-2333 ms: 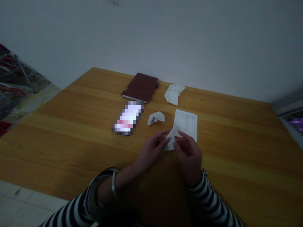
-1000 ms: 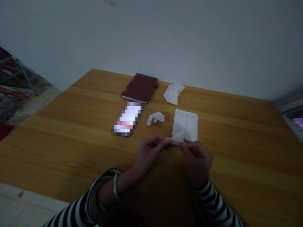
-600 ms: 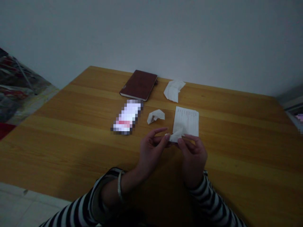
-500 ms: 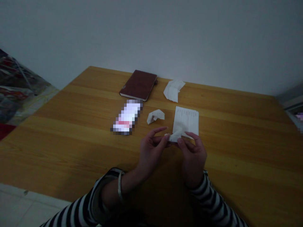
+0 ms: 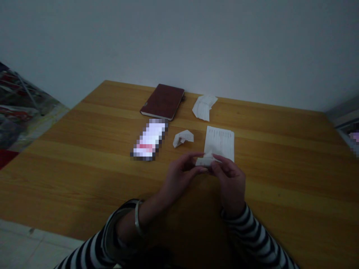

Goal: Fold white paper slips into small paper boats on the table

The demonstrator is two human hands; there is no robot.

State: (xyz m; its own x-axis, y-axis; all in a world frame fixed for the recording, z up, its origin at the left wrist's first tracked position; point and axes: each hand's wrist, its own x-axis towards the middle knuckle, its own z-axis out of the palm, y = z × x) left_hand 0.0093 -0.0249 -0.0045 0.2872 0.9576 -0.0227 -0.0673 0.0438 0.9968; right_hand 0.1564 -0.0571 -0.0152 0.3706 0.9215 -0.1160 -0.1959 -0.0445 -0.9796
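Both my hands meet over the table's near middle. My left hand [image 5: 181, 173] and my right hand [image 5: 230, 183] pinch a small folded piece of white paper [image 5: 206, 160] between their fingers. Just beyond them, a printed white paper sheet [image 5: 219, 143] lies flat, its near edge partly behind my right fingers. A folded paper piece [image 5: 183, 138] rests left of the sheet. Farther back lie a loose stack of white paper [image 5: 203, 107] and a dark red notebook [image 5: 162, 101]. A pixelated, unreadable flat object [image 5: 148, 140] lies left of the folded piece.
All this lies on a honey-coloured wooden table [image 5: 84, 175] set against a pale wall [image 5: 179, 45]. A patterned cloth [image 5: 19, 108] lies beyond the left edge, and tiled floor [image 5: 28, 244] shows at the near left corner. A bangle [image 5: 137, 218] circles my left wrist.
The small paper has gone from an upright point to a flatter, sideways fold. Both hands have closed in around it, and the view has shifted slightly.
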